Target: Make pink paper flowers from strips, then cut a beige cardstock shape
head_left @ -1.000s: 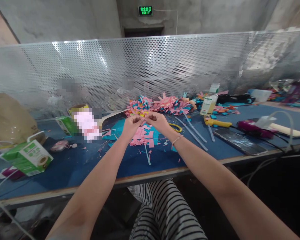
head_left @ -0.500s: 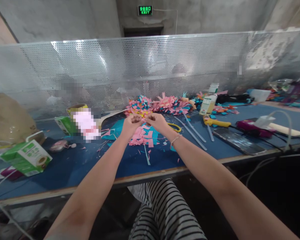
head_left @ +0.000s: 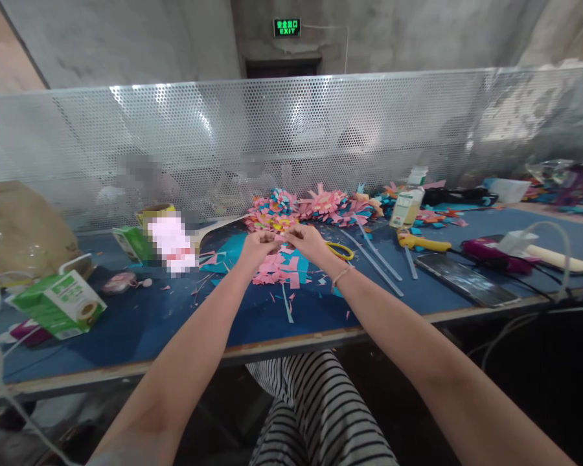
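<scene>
- We keep a narrow grip, the fingertips of our left hand (head_left: 261, 246) and right hand (head_left: 306, 240) pinched around a small pink scrap (head_left: 283, 239), blurred at its edges
- Below them, above bare blue, we see the pink paper pile (head_left: 272, 270) on a turquoise sheet (head_left: 228, 251)
- Our blue counter (head_left: 175, 336) has a worn, pale front edge and loose clippings
- To our right lie yellow-handled scissors (head_left: 341, 251), clear sticks (head_left: 381, 262), a yellow glue gun (head_left: 425, 242) and a phone (head_left: 466, 279)
- Behind, fringed paper flowers (head_left: 323, 204) line a perforated metal screen (head_left: 214, 142)
- Beyond, a green exit sign (head_left: 287, 27) glows on the grey concrete wall (head_left: 393, 32)
</scene>
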### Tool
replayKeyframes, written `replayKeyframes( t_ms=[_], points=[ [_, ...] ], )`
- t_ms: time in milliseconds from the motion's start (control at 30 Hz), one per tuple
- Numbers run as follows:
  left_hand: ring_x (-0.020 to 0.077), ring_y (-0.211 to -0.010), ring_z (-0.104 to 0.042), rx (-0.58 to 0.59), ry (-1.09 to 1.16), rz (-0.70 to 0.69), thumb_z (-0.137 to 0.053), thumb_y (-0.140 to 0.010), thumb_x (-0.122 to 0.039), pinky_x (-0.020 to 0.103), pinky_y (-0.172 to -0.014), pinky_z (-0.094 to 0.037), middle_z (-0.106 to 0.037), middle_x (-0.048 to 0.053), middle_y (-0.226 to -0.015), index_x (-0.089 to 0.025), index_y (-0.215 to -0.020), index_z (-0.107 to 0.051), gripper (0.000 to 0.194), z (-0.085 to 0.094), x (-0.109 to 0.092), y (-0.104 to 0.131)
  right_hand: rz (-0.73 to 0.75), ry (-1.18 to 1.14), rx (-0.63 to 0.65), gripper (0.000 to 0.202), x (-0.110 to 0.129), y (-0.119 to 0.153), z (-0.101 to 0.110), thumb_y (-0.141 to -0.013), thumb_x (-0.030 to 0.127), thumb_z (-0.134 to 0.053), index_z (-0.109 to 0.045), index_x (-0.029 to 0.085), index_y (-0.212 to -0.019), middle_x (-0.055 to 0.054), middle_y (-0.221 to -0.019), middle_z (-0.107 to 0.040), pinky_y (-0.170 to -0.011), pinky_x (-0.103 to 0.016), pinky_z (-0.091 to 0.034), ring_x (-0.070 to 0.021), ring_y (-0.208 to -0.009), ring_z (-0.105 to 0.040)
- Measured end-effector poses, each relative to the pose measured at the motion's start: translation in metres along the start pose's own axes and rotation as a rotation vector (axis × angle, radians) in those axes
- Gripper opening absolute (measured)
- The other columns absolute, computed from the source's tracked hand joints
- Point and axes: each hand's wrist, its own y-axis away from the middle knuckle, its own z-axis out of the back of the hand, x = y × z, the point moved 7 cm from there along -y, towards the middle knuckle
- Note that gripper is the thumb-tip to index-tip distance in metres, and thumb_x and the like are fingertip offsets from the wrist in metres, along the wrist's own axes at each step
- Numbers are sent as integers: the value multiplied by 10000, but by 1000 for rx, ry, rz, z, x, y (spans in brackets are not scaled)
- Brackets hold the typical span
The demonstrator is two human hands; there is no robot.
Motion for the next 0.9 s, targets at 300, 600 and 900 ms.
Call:
replayKeyframes(
  t_ms=[300, 600, 900],
  points=[
    [130, -581, -579, -35, 36, 26, -805, -432, -271, 284, -595, -470, -601, 11, -602, -141, -658, -594, 335, 3, 2, 0, 128, 123, -19, 123, 12, 3, 1, -742, 270, -570, -624, 164, -775, -22, -698, -640, -617, -254, -465, -125, -634, -582],
    [128, -581, -579, -46, 25, 35, -788, -487, -330, 300, -627, -494, -595, 19, -592, -135, -628, -632, 287, 5, 5, -1, 263, 251, -86, 140, 14, 2, 6, -750, 218, -564, -672, 180, -833, -59, -834, -667, -656, -273, -483, -148, -737, -596],
    [109, -563, -559, -82, 46, 44, -776, -493, -304, 291, -621, -492, -616, 27, -601, -137, -636, -644, 257, 9, 8, -4, 383, 329, -90, 148, 23, 6, 5, -775, 206, -571, -696, 183, -851, -86, -912, -672, -764, -327, -503, -185, -884, -602]
  ],
)
